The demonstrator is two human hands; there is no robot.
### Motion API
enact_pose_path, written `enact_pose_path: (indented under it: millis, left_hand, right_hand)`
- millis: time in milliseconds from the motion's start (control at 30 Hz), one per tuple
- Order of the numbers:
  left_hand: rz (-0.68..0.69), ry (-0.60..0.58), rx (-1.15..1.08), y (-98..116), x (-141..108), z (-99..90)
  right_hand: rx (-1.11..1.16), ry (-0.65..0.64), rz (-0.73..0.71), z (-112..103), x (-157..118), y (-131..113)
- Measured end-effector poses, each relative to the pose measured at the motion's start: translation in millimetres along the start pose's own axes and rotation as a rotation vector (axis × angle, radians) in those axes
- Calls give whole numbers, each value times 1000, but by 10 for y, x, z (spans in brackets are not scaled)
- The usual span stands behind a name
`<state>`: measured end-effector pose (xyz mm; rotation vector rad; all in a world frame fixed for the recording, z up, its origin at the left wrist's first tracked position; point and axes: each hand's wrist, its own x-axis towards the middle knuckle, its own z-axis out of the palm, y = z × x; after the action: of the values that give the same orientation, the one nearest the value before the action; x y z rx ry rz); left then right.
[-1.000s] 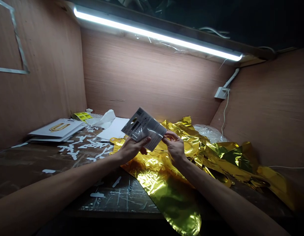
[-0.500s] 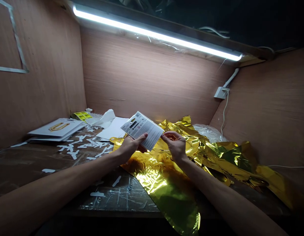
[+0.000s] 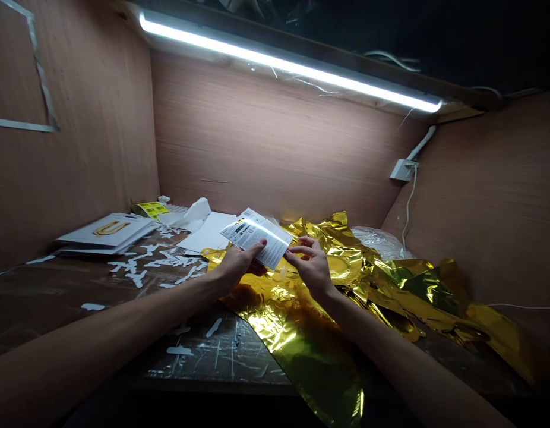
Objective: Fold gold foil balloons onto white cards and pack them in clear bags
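Observation:
A flat printed packet (image 3: 261, 238) with small text and a glossy surface is tilted in front of me at the middle. My left hand (image 3: 242, 261) grips its lower left edge, thumb on top. At its right edge is my right hand (image 3: 309, 261), thumb and a finger closed at the packet's lower right corner; what they pinch there is too small to make out. Crumpled gold foil (image 3: 279, 321) lies beneath both hands and spreads to the right.
A stack of white cards with a gold U (image 3: 110, 230) lies at the left, beside scattered white paper cutouts (image 3: 172, 260). Behind are a yellow label sheet (image 3: 151, 209), white sheets (image 3: 208, 233) and clear plastic (image 3: 377, 241). A socket box (image 3: 403, 170) hangs on the right wall.
The packet has tilted a little, so light now glints across its printed face. My right hand has shifted slightly left along its edge. The whole view has moved slightly.

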<state>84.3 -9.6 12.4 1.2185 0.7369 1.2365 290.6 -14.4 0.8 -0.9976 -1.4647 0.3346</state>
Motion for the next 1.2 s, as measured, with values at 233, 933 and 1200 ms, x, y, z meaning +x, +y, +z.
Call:
enact_pose_path:
  millis: [233, 933, 1200]
  left_hand:
    - [-10, 9, -25, -2, 8, 5]
    - [-62, 8, 25, -14, 9, -1]
    - [-98, -11, 49, -35, -5, -14]
  right_hand:
    - [-103, 44, -29, -57, 23, -41]
    - [56, -50, 31, 52, -52, 4]
    - [204, -140, 212, 104, -51, 54]
